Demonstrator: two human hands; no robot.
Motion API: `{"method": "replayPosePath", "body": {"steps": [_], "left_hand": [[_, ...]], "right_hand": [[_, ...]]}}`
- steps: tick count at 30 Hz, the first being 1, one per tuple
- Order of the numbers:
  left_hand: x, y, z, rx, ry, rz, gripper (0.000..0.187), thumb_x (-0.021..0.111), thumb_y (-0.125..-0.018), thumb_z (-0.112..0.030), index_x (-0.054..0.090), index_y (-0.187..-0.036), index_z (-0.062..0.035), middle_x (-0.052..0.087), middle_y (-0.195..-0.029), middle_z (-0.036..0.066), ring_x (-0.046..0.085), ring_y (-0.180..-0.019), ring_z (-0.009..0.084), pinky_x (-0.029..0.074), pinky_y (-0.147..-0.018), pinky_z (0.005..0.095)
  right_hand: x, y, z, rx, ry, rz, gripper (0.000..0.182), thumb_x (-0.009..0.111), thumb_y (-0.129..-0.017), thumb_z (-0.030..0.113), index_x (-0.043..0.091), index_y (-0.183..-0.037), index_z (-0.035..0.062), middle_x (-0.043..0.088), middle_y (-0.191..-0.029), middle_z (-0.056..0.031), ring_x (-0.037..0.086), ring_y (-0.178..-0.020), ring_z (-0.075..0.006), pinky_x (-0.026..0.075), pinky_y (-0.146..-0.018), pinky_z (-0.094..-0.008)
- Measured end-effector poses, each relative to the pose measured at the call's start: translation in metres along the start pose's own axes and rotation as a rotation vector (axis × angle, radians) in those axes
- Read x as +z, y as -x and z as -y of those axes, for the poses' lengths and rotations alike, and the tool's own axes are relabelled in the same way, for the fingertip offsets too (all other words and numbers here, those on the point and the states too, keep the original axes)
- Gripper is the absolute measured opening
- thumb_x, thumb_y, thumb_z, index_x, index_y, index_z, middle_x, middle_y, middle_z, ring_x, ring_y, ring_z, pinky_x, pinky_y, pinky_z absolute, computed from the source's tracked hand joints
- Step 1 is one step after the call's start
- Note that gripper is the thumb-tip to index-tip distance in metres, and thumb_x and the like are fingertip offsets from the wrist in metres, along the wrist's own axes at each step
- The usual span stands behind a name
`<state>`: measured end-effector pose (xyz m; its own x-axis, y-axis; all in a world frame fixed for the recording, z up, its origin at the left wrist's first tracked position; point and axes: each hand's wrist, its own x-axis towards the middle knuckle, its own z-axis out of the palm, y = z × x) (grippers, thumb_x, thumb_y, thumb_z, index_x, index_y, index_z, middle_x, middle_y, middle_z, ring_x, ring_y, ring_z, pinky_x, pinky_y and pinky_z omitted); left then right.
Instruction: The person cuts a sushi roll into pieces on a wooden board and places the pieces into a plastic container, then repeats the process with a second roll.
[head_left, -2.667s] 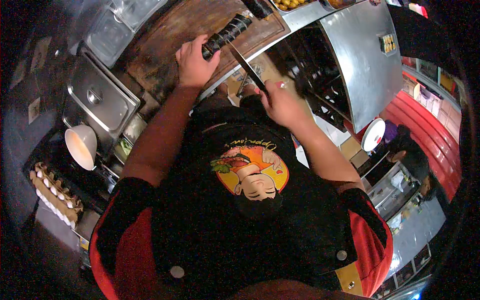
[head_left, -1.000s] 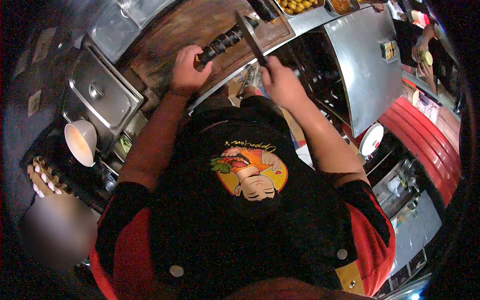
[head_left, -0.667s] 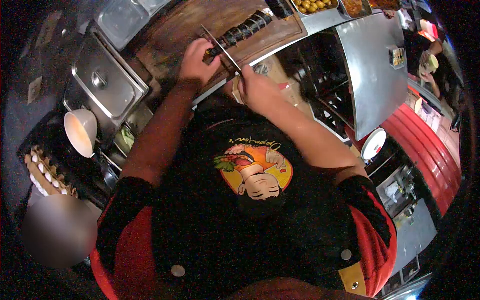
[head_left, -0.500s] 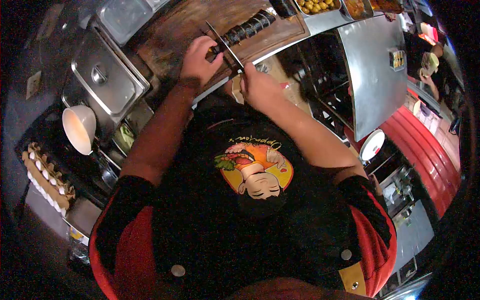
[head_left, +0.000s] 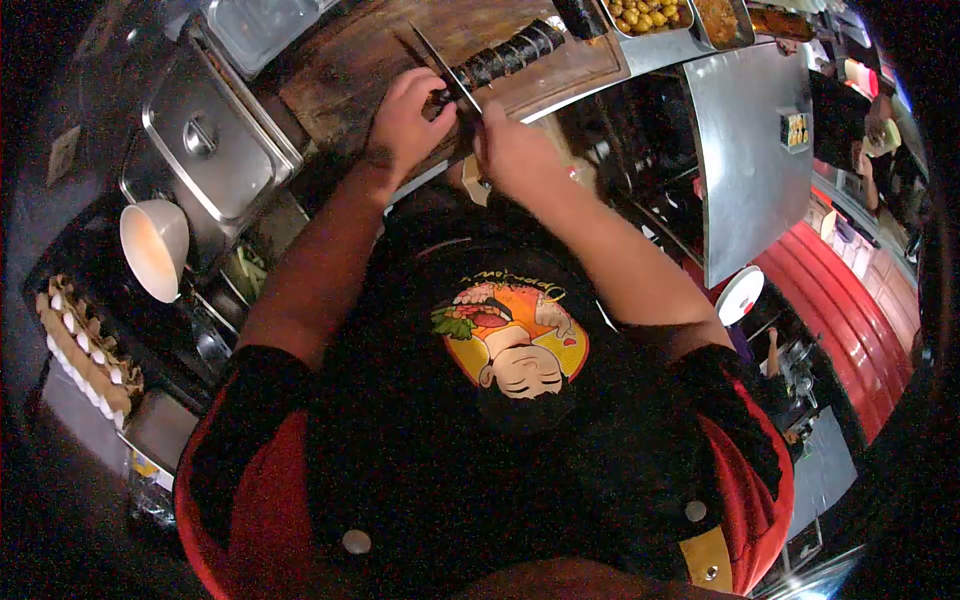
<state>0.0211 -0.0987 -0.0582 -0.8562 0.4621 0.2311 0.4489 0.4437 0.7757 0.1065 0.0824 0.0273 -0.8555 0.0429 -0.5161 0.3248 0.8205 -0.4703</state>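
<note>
My right hand [head_left: 515, 155] is closed round the handle of a knife [head_left: 445, 68], its blade pointing up and to the left. The blade lies across the near end of a dark seaweed roll [head_left: 515, 55], which shows several cut lines. On the other side of the blade, my left hand [head_left: 408, 115] curls its fingers on a dark end piece of the roll [head_left: 438, 97]. Under the roll is a brown wooden cutting board [head_left: 350, 75].
Left of the board are a lidded steel pan [head_left: 215, 150], a clear container [head_left: 260, 30] and a white bowl [head_left: 155, 250]. Trays of small round yellow food [head_left: 645, 14] and orange food [head_left: 718, 22] stand at the top right. Another person's arm [head_left: 868, 170] shows far right.
The knife and my right hand have shifted slightly, with the hand a little higher and nearer my left hand. The view has shifted a little too.
</note>
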Motion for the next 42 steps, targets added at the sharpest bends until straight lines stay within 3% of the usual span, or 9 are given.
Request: {"method": "replayPosePath", "body": {"steps": [4, 9, 12, 21, 29, 36, 40, 42], "left_hand": [[0.001, -0.002, 0.000, 0.019, -0.022, -0.019, 0.039, 0.085, -0.081, -0.013, 0.069, -0.116, -0.0064, 0.068, -0.125, 0.015, 0.067, -0.117, 0.0380, 0.057, -0.100, 0.0436], [0.005, 0.000, -0.004, 0.029, -0.007, -0.041, 0.037, 0.085, -0.080, -0.012, 0.069, -0.112, -0.0067, 0.069, -0.123, 0.014, 0.068, -0.114, 0.0370, 0.057, -0.098, 0.0425], [0.013, -0.003, -0.012, 0.041, 0.019, -0.063, 0.035, 0.086, -0.079, -0.011, 0.070, -0.110, -0.0063, 0.069, -0.121, 0.014, 0.068, -0.112, 0.0365, 0.057, -0.097, 0.0423], [0.016, 0.001, -0.007, 0.037, -0.029, -0.085, 0.034, 0.086, -0.078, -0.010, 0.070, -0.108, -0.0057, 0.070, -0.118, 0.013, 0.069, -0.111, 0.0368, 0.057, -0.097, 0.0438], [0.015, 0.004, -0.015, 0.080, -0.054, -0.073, 0.032, 0.085, -0.078, -0.010, 0.070, -0.106, -0.0061, 0.070, -0.116, 0.012, 0.069, -0.110, 0.0361, 0.058, -0.095, 0.0441], [0.011, 0.004, -0.010, 0.064, -0.054, -0.072, 0.033, 0.085, -0.077, -0.010, 0.068, -0.105, -0.0058, 0.069, -0.116, 0.013, 0.068, -0.110, 0.0370, 0.057, -0.095, 0.0445], [0.013, 0.003, -0.008, 0.069, -0.021, -0.063, 0.035, 0.085, -0.077, -0.009, 0.067, -0.107, -0.0054, 0.069, -0.115, 0.014, 0.067, -0.110, 0.0386, 0.057, -0.094, 0.0446], [0.016, 0.006, -0.006, 0.059, -0.010, -0.076, 0.036, 0.085, -0.078, -0.010, 0.066, -0.109, -0.0056, 0.069, -0.116, 0.014, 0.067, -0.110, 0.0387, 0.057, -0.094, 0.0452]], "right_hand": [[0.006, -0.033, 0.006, -0.100, -0.006, -0.114, 0.026, 0.054, -0.106, 0.028, 0.051, -0.112, 0.0033, 0.070, -0.082, -0.0307, 0.070, -0.081, -0.0534, 0.054, -0.073, -0.0638], [0.001, 0.012, -0.008, 0.020, -0.034, 0.014, 0.026, 0.058, -0.104, 0.024, 0.050, -0.116, 0.0030, 0.070, -0.087, -0.0315, 0.069, -0.084, -0.0536, 0.053, -0.074, -0.0627], [-0.007, 0.043, -0.033, -0.019, -0.012, 0.059, 0.026, 0.059, -0.104, 0.022, 0.050, -0.118, 0.0032, 0.070, -0.087, -0.0317, 0.068, -0.083, -0.0537, 0.052, -0.074, -0.0633], [-0.002, -0.032, -0.002, -0.073, -0.023, -0.031, 0.025, 0.058, -0.103, 0.021, 0.050, -0.115, 0.0015, 0.070, -0.086, -0.0310, 0.069, -0.084, -0.0535, 0.052, -0.074, -0.0658], [-0.003, 0.033, -0.025, 0.016, -0.008, 0.090, 0.022, 0.056, -0.103, 0.020, 0.050, -0.114, 0.0021, 0.070, -0.089, -0.0321, 0.070, -0.086, -0.0535, 0.053, -0.076, -0.0641], [0.005, -0.014, -0.005, -0.014, 0.016, 0.036, 0.026, 0.058, -0.101, 0.019, 0.050, -0.113, -0.0022, 0.071, -0.090, -0.0317, 0.070, -0.087, -0.0531, 0.054, -0.078, -0.0634], [-0.001, 0.040, -0.028, -0.048, -0.021, 0.026, 0.023, 0.057, -0.101, 0.018, 0.051, -0.114, -0.0002, 0.071, -0.090, -0.0318, 0.070, -0.087, -0.0527, 0.054, -0.078, -0.0625], [-0.018, 0.074, -0.035, 0.084, 0.020, 0.130, 0.024, 0.061, -0.099, 0.019, 0.053, -0.115, 0.0032, 0.072, -0.090, -0.0294, 0.071, -0.090, -0.0506, 0.055, -0.078, -0.0609]]}}
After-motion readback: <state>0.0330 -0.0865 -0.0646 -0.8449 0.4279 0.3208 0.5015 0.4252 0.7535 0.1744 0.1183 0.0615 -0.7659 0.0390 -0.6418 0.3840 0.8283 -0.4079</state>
